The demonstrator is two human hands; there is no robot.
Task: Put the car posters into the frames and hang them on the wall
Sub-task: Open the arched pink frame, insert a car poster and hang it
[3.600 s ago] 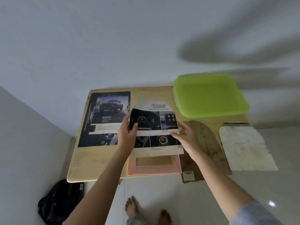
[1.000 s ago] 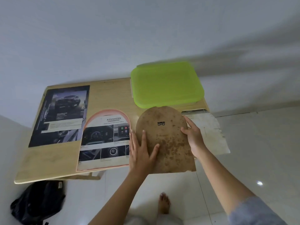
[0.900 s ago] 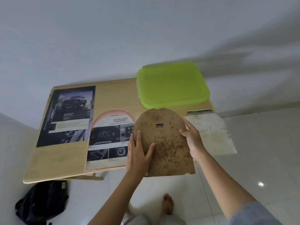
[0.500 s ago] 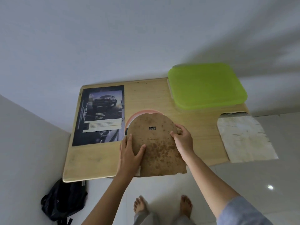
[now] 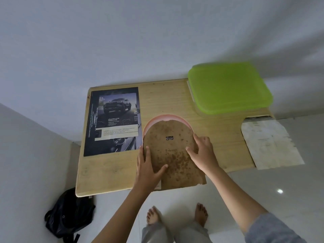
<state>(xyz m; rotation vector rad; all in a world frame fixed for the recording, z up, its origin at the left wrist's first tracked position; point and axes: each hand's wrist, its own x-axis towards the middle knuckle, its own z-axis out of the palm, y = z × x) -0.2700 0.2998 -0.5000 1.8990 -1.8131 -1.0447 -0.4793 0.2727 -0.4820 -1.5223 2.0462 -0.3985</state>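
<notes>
Both forearms reach forward from below, converging on the brown backing board (image 5: 171, 155). The left hand (image 5: 149, 170) lies flat on the board's left edge, fingers straight and thumb splayed across it. The right hand (image 5: 203, 155) rests on the right edge, fingers spread and thumb pointing inward. Neither hand pinches anything.

The board lies over the pink arched frame (image 5: 166, 118), whose rim shows only round the top. Its near end overhangs the front of the wooden surface (image 5: 166, 97). A dark car poster (image 5: 114, 120) lies flat just left of the frame. A green lidded box (image 5: 228, 88) sits at the far right corner.
</notes>
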